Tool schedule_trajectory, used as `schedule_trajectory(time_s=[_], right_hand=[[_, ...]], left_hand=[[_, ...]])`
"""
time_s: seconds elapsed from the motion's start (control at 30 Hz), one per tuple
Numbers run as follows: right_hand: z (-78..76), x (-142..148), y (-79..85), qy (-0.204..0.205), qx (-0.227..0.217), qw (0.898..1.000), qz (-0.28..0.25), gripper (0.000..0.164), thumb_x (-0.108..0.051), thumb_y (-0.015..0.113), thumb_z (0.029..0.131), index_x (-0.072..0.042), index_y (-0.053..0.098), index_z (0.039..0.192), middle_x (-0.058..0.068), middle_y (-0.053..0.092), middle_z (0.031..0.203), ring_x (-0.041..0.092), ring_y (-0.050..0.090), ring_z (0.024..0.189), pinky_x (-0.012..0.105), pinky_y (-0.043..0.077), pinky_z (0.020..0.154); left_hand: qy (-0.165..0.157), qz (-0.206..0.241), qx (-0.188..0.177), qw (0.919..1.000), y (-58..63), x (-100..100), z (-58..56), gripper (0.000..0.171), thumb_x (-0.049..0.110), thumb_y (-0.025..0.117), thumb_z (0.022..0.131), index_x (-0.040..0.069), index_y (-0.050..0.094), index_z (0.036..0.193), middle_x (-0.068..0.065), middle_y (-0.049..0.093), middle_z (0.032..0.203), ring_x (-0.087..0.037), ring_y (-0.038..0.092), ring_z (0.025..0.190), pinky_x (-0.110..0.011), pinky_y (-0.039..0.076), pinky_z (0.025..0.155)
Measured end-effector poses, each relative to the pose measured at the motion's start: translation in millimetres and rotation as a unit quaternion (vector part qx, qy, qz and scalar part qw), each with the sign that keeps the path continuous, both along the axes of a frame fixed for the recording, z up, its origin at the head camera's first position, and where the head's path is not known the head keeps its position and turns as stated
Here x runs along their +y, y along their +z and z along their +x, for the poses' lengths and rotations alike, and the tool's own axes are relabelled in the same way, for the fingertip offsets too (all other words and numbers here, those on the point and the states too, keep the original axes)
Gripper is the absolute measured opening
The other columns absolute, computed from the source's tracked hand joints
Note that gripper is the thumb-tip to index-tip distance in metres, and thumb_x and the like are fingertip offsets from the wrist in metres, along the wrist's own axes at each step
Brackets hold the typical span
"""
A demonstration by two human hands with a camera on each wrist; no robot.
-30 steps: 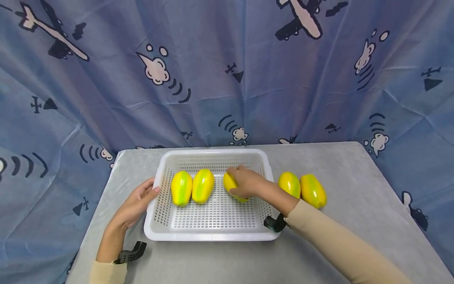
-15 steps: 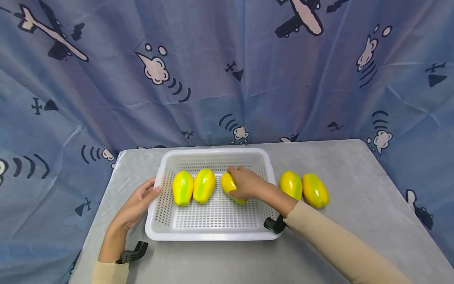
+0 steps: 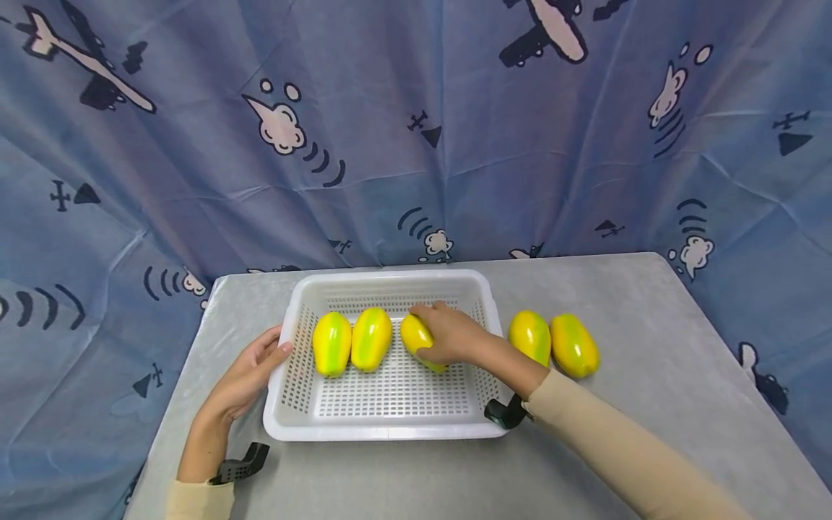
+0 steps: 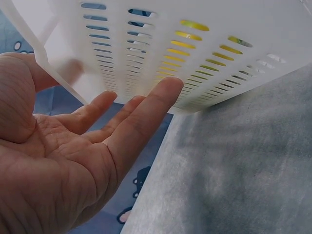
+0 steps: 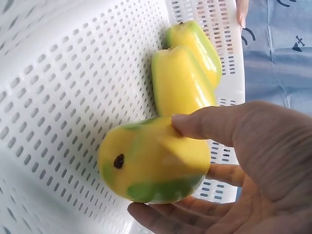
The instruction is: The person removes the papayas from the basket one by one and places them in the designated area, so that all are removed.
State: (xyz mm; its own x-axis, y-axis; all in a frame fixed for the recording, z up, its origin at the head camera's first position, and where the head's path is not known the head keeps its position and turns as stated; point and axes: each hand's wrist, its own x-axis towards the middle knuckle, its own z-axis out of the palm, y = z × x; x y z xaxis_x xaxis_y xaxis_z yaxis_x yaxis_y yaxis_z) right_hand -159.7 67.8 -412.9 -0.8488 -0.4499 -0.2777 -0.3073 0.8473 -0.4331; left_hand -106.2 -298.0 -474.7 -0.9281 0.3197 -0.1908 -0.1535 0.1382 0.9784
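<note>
A white perforated plastic basket [image 3: 390, 432] stands on the table with two yellow-green papayas, a left one [image 3: 332, 345] and a middle one [image 3: 372, 339], side by side in it. My right hand [image 3: 451, 336] grips a third papaya [image 5: 151, 161] inside the basket, thumb on its upper side and fingers round the far side. The hand covers part of this fruit in the head view. At the basket's left end, my left hand [image 3: 252, 372] holds the wall, its thumb [image 4: 68, 73] over the rim and its fingers [image 4: 141, 117] spread along the outside.
Two more papayas, a nearer one [image 3: 529, 336] and a farther-right one [image 3: 575, 346], lie together on the grey table [image 3: 663, 404] right of the basket. My right forearm passes in front of them. A blue patterned curtain [image 3: 370, 144] hangs behind the table.
The right hand's papaya has shifted slightly left, closer to the two in the basket. The left hand keeps its place on the rim.
</note>
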Motion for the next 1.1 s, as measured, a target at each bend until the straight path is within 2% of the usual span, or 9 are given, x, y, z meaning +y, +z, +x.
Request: schedule_trajectory(time_s=[0.37, 0.63, 0.97, 1.1], right_hand=[[8.1, 17.5, 7.7, -0.012, 0.016, 0.999, -0.034, 0.077, -0.028, 0.082, 0.09, -0.016, 0.048, 0.159, 0.019, 0.061, 0.143, 0.029, 0.065, 0.108, 0.047, 0.06, 0.09], [15.4, 27.7, 16.0, -0.019, 0.032, 0.997, -0.068, 0.078, -0.03, 0.08, 0.091, -0.017, 0.046, 0.16, 0.019, 0.059, 0.147, 0.03, 0.065, 0.113, 0.049, 0.06, 0.092], [28.4, 34.1, 28.1, -0.036, 0.059, 0.989, -0.129, 0.08, -0.034, 0.078, 0.093, -0.021, 0.041, 0.163, 0.015, 0.052, 0.158, 0.033, 0.061, 0.13, 0.058, 0.056, 0.105], [33.5, 41.2, 32.6, -0.041, 0.069, 0.986, -0.149, 0.08, -0.033, 0.078, 0.093, -0.019, 0.04, 0.163, 0.013, 0.049, 0.161, 0.034, 0.059, 0.135, 0.06, 0.054, 0.109]], left_hand=[[-0.002, -0.004, -0.001, 1.0, -0.1, 9.4, -4.4, 0.062, 0.027, 0.047, 0.115, 0.0, 0.022, 0.164, -0.04, 0.043, 0.152, -0.02, 0.075, 0.109, -0.046, 0.066, 0.087], [0.003, -0.014, -0.005, 0.9999, -0.2, 8.4, -3.0, 0.063, 0.029, 0.047, 0.115, 0.001, 0.021, 0.165, -0.038, 0.044, 0.151, -0.019, 0.074, 0.108, -0.043, 0.066, 0.087], [0.007, -0.023, 0.005, 0.9997, 4.9, 3.6, 2.4, 0.062, 0.028, 0.045, 0.115, -0.001, 0.021, 0.164, -0.039, 0.045, 0.149, -0.017, 0.075, 0.106, -0.042, 0.067, 0.085], [0.002, -0.024, 0.002, 0.9997, 4.4, 5.2, 2.6, 0.063, 0.029, 0.045, 0.115, -0.001, 0.02, 0.164, -0.04, 0.044, 0.151, -0.017, 0.075, 0.108, -0.041, 0.066, 0.086]])
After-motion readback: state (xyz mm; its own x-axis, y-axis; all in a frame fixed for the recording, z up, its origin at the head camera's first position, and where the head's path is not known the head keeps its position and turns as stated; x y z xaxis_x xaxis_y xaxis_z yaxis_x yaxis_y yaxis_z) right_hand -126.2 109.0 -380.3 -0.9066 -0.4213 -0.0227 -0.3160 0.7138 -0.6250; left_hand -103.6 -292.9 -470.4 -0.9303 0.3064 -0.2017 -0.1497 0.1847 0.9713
